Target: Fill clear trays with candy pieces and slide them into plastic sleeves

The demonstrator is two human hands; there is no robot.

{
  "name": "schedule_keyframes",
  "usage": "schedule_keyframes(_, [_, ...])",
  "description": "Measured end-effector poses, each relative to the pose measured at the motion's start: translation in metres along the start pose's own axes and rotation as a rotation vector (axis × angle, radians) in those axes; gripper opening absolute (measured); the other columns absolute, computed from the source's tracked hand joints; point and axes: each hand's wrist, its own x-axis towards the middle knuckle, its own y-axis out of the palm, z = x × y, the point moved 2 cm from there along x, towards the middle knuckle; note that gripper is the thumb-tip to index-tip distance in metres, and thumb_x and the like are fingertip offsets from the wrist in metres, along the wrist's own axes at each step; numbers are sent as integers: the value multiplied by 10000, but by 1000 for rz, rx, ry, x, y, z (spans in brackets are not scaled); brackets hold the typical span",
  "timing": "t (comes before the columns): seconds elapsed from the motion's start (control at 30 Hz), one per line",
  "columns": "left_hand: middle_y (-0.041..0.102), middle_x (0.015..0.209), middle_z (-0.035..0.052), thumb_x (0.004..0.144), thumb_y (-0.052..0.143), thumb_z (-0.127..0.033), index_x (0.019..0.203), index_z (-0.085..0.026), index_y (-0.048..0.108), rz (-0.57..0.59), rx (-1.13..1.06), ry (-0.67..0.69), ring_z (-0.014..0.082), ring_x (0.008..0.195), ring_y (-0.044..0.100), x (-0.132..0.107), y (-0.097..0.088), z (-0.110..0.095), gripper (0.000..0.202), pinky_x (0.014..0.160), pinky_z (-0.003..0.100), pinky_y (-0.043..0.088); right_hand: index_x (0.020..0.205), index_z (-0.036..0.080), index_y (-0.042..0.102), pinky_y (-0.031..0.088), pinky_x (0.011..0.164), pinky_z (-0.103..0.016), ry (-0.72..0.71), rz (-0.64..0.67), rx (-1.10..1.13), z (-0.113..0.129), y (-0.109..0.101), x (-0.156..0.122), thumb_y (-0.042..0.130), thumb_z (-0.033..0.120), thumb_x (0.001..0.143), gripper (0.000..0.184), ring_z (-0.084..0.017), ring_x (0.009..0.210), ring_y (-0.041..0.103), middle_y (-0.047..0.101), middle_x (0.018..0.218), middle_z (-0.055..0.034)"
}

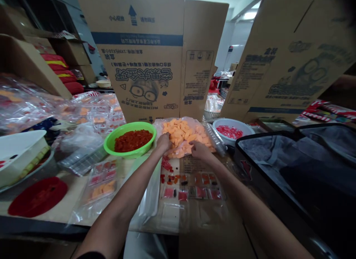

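Observation:
A pile of orange candy pieces (180,130) lies in a spread clear plastic bag at the middle of the table. My left hand (164,143) reaches to the left side of the pile, its fingertips partly hidden among the pieces. At the pile's right front, my right hand (199,150) touches the candies with the index finger stretched out and apart from the other fingers. Just in front lie clear plastic trays (171,210), whose far compartments contain small red, orange and dark pieces and pink-red packets (183,195).
A green bowl (108,142) of red-brown pieces stands left, a pale bowl (251,132) of red-pink packets right. Tall cardboard boxes (155,47) wall the back. An open dark suitcase (241,140) fills the right. Filled bags (94,110), a red lid (22,205) and a white tub (22,144) lie left.

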Motion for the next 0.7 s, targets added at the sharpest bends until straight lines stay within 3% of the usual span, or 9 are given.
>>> schedule_keyframes(0.1, [729,1129,127,852,637,-201,1159,-139,687,15,-33,52,230,991,693,-4,2,12,318,834,284,506,1381,91,522,485,831,-270,56,-12,-15,18,16,41,557,47,797,586,-240,1018,668,692,1145,-174])
schedule_keyframes(0.2, [712,1165,108,797,707,-217,1200,-153,669,22,-60,131,223,1021,671,-12,7,13,410,863,274,495,1364,89,497,499,813,-299,120,-19,-38,33,38,64,591,48,765,608,-273,1042,655,607,1267,-227])
schedule_keyframes(0.3, [710,1125,108,767,680,-125,1177,-148,679,34,-82,165,227,1015,657,-15,10,6,411,875,289,487,1307,68,498,503,802,-318,177,1,-54,39,46,70,609,70,757,561,-287,1034,646,611,1237,-227])
schedule_keyframes(0.4, [692,1108,119,780,618,-82,1113,-112,701,29,-123,153,225,1008,636,-20,8,4,345,889,307,478,1272,98,501,493,785,-304,166,-3,-22,30,35,63,591,117,788,492,-253,961,643,671,1105,-147])
schedule_keyframes(0.5, [672,1066,91,779,607,-96,1006,-115,729,-72,-264,212,192,936,614,-40,-5,13,259,859,299,479,1192,122,562,481,776,-336,51,-117,59,15,16,32,555,142,796,397,-247,875,625,693,998,-116])
schedule_keyframes(0.57, [674,996,57,771,596,-97,965,-124,727,-73,-400,293,164,875,601,-70,-15,21,236,820,278,479,1099,137,617,473,772,-335,-40,-91,119,7,12,-6,534,170,799,313,-232,840,613,697,940,-93])
schedule_keyframes(0.7, [684,962,26,833,541,-134,1098,-138,689,180,-570,357,124,774,580,-150,-26,32,303,747,241,470,1145,170,633,465,715,-290,-71,86,317,2,33,-100,501,211,830,344,-191,771,606,694,873,-42])
